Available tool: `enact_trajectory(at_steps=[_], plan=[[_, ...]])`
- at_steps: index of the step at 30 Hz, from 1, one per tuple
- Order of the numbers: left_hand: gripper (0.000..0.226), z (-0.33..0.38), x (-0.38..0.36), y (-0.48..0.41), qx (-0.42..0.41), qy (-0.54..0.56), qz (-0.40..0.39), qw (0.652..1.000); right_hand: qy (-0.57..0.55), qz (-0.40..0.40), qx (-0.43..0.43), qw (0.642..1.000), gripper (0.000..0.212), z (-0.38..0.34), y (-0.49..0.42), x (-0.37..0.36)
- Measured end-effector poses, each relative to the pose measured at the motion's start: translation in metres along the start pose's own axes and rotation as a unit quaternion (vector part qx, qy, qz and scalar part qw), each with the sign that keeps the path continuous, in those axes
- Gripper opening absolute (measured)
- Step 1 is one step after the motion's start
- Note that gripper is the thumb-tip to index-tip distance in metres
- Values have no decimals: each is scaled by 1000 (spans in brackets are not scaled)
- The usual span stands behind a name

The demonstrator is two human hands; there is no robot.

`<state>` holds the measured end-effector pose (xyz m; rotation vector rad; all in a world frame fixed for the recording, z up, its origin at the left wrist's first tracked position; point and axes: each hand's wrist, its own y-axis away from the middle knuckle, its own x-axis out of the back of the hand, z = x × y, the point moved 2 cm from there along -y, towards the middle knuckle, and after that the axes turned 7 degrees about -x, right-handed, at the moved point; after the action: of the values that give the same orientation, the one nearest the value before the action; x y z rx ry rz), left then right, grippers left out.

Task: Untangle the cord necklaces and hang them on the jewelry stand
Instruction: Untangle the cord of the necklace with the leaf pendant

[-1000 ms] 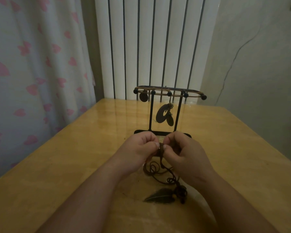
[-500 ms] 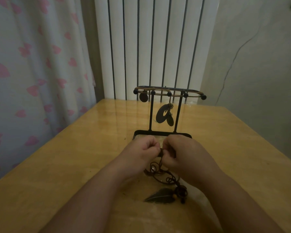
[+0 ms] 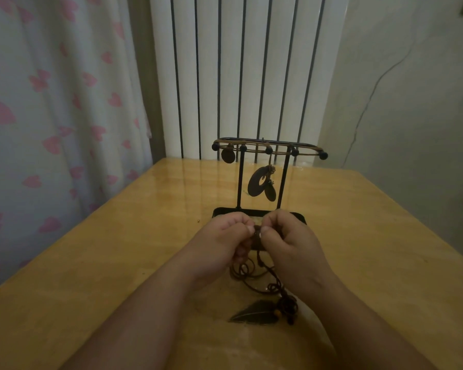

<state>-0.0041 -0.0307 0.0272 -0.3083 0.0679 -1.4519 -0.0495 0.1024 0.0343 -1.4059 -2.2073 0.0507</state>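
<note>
I record each grip clamped: left hand (image 3: 222, 241) and right hand (image 3: 292, 243) pinch the cord necklace (image 3: 247, 269). Its feather pendant (image 3: 254, 312) lies on the tabletop (image 3: 118, 263).

Glossy yellow wooden desk (image 3: 96, 263) runs from near edge to far wall, surface catching soft reflections. White ribbed radiator (image 3: 241, 76) stands behind far edge. Left: pale curtain (image 3: 51, 116) with pink heart print. Right: plain greenish wall (image 3: 412, 102), thin crack (image 3: 372, 94) running down. Light dim, warm.
</note>
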Motion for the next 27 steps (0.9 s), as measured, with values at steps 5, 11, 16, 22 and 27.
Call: enact_trajectory(at_steps=[5,11,16,22,27], plan=[[30,-1,4,0,-21,-17,26,999,8,-7,5,1000,10,2,-2,1],[19,2,7,0,-47,-73,51,995,43,5,24,999,13,3,-3,4],[9,1,7,0,-70,-131,84,985,73,-6,27,997,14,5,-4,4],[19,5,3,0,-92,-169,64,979,112,-17,31,993,13,6,-5,6],[27,2,1,-1,-58,-162,28,985,141,-26,40,989,8,7,-3,2]])
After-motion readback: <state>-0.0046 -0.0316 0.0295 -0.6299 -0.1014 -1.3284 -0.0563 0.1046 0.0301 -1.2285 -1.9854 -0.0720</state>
